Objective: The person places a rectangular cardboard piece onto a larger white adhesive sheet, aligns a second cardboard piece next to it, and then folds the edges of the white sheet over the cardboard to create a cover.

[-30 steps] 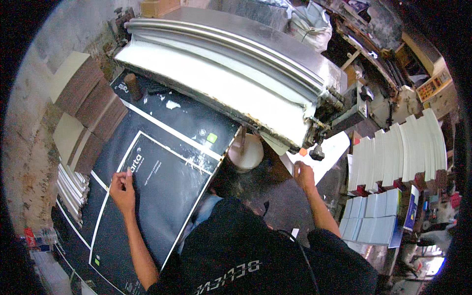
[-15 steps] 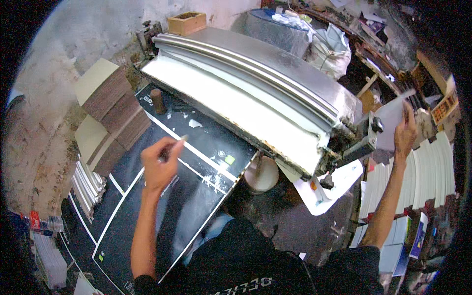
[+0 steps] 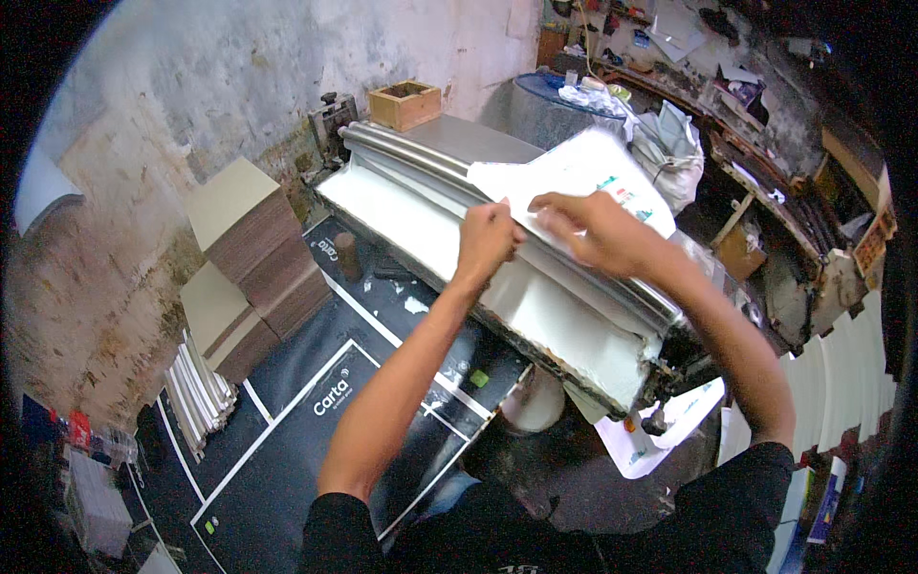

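A white printed sheet of paper (image 3: 583,172) lies over the metal rollers (image 3: 421,158) of a gluing machine, its far part blurred. My left hand (image 3: 490,244) is closed at the sheet's near left corner, fingertips pinched together on the edge. Just right of it, above the near edge, my right hand (image 3: 598,230) has its fingers bent and apart; motion smears them slightly, and nothing shows between them. Below the rollers runs a long trough of white glue (image 3: 402,220).
Stacks of grey board (image 3: 239,215) stand on a black-covered table (image 3: 287,459) at left. A wooden box (image 3: 405,105) sits at the machine's far end. White paper stacks (image 3: 832,373) are at right. A pale round container (image 3: 534,402) stands below the trough.
My right hand has swung left from the paper stacks with the sheet, which is over the rollers now. My left hand has moved up and right from above the table to the sheet's edge.
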The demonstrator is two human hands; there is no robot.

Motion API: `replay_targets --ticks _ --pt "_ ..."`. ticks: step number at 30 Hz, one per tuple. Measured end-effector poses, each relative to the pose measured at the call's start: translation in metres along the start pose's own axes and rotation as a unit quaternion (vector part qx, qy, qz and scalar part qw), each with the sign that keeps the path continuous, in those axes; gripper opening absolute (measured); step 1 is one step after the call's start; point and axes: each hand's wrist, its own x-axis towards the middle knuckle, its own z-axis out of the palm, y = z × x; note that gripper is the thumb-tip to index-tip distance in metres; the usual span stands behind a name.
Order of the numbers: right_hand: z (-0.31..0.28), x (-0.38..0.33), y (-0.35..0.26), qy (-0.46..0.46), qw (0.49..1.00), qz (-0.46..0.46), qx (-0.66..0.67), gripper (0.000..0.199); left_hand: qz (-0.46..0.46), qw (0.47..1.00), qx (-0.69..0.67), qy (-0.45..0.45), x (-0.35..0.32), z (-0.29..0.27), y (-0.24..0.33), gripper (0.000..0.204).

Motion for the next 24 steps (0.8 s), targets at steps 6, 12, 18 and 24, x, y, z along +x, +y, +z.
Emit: replay_targets --ticks 6,12,18,24 --pt "0.019 0.060 0.129 -0.171 0.979 0.107 -0.020 0.077 -0.069 0.993 -0.097 0.021 0.041 -0.052 -0.004 0.044" --pt "0.046 0.070 0.181 -0.109 0.964 0.217 -0.112 0.096 0.097 0.977 0.181 0.054 -0.012 -0.053 0.019 0.049" --pt "0.040 0.071 0.211 -0.097 0.959 0.226 -0.139 0.103 0.351 0.861 0.367 0.020 -0.051 -0.075 0.022 0.020" --pt "0.054 0.072 0.180 -0.107 0.958 0.224 -0.142 0.100 0.412 0.826 0.385 0.009 -0.040 -0.077 0.003 0.036"
